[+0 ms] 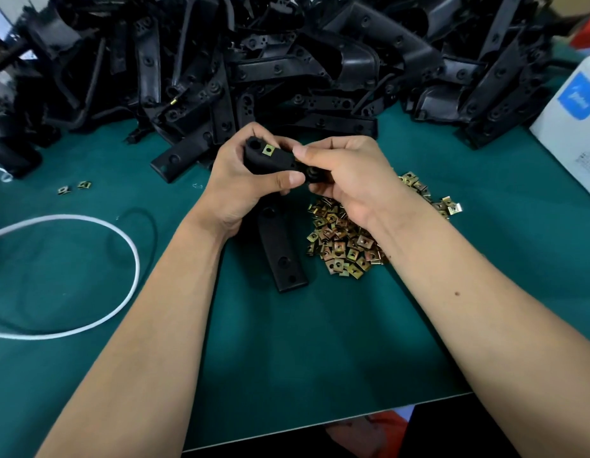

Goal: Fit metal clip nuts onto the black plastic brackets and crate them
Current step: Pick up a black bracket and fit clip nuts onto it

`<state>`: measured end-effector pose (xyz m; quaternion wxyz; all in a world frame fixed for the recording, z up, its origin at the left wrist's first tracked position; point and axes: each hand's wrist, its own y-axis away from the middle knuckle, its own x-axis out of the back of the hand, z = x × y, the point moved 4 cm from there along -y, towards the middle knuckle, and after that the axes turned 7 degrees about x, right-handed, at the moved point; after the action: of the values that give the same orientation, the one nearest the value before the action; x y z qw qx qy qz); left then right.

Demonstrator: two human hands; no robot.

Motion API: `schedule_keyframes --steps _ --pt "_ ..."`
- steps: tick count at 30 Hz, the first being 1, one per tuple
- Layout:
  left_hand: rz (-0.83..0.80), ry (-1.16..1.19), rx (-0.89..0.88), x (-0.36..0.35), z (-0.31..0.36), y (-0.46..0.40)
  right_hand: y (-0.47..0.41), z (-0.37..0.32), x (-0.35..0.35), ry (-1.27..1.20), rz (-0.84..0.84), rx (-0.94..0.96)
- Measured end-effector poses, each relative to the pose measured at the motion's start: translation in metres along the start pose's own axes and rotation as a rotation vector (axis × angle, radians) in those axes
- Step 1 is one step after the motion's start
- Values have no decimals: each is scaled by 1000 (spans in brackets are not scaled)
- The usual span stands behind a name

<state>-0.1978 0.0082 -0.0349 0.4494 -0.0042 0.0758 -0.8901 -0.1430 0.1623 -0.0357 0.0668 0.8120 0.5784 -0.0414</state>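
The big heap of black brackets (287, 61) fills the top of the frame on the green surface (320, 342). The pile of clip nuts (343, 239) lies right of centre. At centre, the left hand (240, 186) grips a bracket (270, 161), fingers curled around it, one clip nut (269, 149) already seated. The right hand (346, 173) pinches the bracket's other end; whether it holds a nut I cannot tell. A crooked push could jam or drop a nut.
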Motion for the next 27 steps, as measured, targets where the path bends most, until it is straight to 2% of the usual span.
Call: schedule_keyframes --steps 7,12,15,21,27 --pt "184 -12 34 3 -4 -1 -2 3 -3 -52 -9 52" --pt "317 7 59 4 -4 -1 -1 2 -4 5 11 135" --pt "318 30 65 4 -3 0 -1 1 -2 7 43 148" --pt "337 16 74 6 -3 0 4 0 -9 120 -14 237" --pt "291 32 81 7 -2 -2 4 1 -9 50 -21 244"
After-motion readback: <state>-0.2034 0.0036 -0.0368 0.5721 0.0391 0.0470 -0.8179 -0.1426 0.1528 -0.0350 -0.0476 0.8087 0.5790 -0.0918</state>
